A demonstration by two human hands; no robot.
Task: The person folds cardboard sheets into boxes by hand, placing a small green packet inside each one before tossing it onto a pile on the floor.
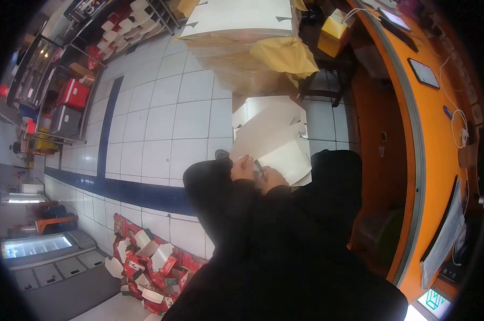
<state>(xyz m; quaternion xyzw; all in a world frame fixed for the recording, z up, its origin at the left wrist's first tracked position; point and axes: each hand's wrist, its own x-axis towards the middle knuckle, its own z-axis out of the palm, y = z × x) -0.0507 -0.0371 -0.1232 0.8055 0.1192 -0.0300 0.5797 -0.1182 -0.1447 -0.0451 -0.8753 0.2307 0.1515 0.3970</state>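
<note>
A partly folded white cardboard box point(271, 131) lies in front of my body, its flaps standing at different angles. My left hand point(243, 169) is closed on the near left edge of this cardboard, fingers pinched together. Just right of it, my right hand point(272, 178) is curled on the near edge of the same cardboard, with a small dark gap or strip between the two hands. The fingertips are partly hidden. Beyond the box rises a stack of flat white cardboard sheets point(241, 16) with brown wrapping paper point(284, 56) hanging off its near side.
To the right runs an orange counter point(413, 134) with a phone point(424, 73) and cables. A heap of folded red and white boxes point(151, 267) lies on the floor at lower left. Metal shelves point(65, 69) with coolers stand at far left. White floor tiles point(156, 117) lie between.
</note>
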